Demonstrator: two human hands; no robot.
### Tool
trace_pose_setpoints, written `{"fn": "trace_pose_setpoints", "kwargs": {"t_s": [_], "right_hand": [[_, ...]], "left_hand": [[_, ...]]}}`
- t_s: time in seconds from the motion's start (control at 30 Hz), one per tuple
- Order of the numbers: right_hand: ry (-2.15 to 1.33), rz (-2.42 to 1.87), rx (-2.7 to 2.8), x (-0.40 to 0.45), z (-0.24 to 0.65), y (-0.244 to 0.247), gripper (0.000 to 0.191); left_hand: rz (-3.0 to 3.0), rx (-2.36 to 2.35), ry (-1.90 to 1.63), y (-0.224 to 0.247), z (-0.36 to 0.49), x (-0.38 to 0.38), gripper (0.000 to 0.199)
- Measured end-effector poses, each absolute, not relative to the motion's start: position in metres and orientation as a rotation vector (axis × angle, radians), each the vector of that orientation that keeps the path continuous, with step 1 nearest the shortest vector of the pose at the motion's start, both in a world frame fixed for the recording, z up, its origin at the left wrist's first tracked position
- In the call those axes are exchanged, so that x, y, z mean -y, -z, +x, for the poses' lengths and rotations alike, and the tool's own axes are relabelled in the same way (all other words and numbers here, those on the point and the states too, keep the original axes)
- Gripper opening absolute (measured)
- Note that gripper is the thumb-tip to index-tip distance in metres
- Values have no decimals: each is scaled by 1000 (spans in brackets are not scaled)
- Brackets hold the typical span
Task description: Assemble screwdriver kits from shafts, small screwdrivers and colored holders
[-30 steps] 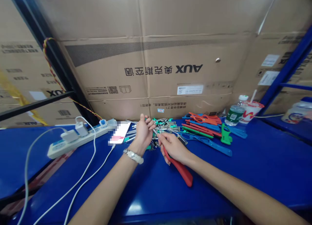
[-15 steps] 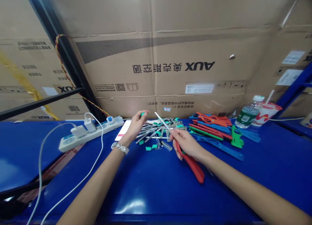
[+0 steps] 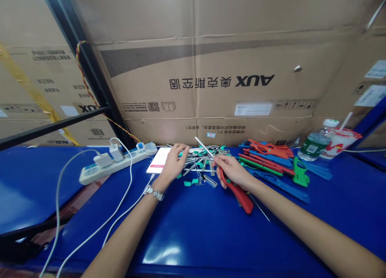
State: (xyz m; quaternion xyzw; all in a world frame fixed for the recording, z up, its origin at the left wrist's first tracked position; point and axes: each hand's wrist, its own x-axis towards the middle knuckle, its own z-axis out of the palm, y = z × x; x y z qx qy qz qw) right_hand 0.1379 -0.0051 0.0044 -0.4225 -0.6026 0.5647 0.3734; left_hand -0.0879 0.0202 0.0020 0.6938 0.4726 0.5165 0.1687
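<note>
My right hand [image 3: 230, 171] is closed round a red plastic handle-like piece [image 3: 241, 197] and a slim silver rod [image 3: 204, 146] that points up and left from the fingers. Below the wrist, a thin pale wire [image 3: 259, 207] sticks out beside the red piece. My left hand [image 3: 174, 162] is over the left side of a pile of silver rods [image 3: 196, 159] and green caps [image 3: 187, 183], its fingers bent and thumb opposite them. Green shows by the fingertips, but I cannot tell whether it is held or lies behind. A clear tube [image 3: 210, 180] lies in front of the pile.
A phone [image 3: 155, 165] lies left of the pile, with a power strip [image 3: 105, 167] and white cables beyond. To the right are flat red, blue and green plastic pieces [image 3: 271, 165], a water bottle [image 3: 315, 143] and a cup [image 3: 340, 143]. A large carton [image 3: 211, 21] stands behind.
My left hand has come down and rightward from above the pile onto its left part. The right hand keeps its grip. The view has shifted a little left, showing more of the phone cable.
</note>
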Motion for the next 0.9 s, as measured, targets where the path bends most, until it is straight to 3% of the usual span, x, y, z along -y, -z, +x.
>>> {"fn": "trace_pose_setpoints", "kwargs": {"t_s": [0.2, 0.5, 0.67, 0.77, 0.9], "right_hand": [[-1466, -969, 1582, 15, 131, -7, 37], [-1023, -978, 1741, 32, 118, 3, 31], [-1224, -1012, 1655, 37, 136, 7, 40], [-1325, -1039, 1745, 37, 148, 8, 23], [-940, -1006, 1880, 31, 153, 1, 25]], "left_hand": [[1738, -1097, -1276, 6, -45, 17, 33], [1352, -869, -1374, 2, -26, 26, 34], [1144, -829, -1382, 2, -28, 23, 36], [1058, -771, -1408, 2, -27, 20, 34], [1121, -741, -1353, -1, -22, 15, 26]]}}
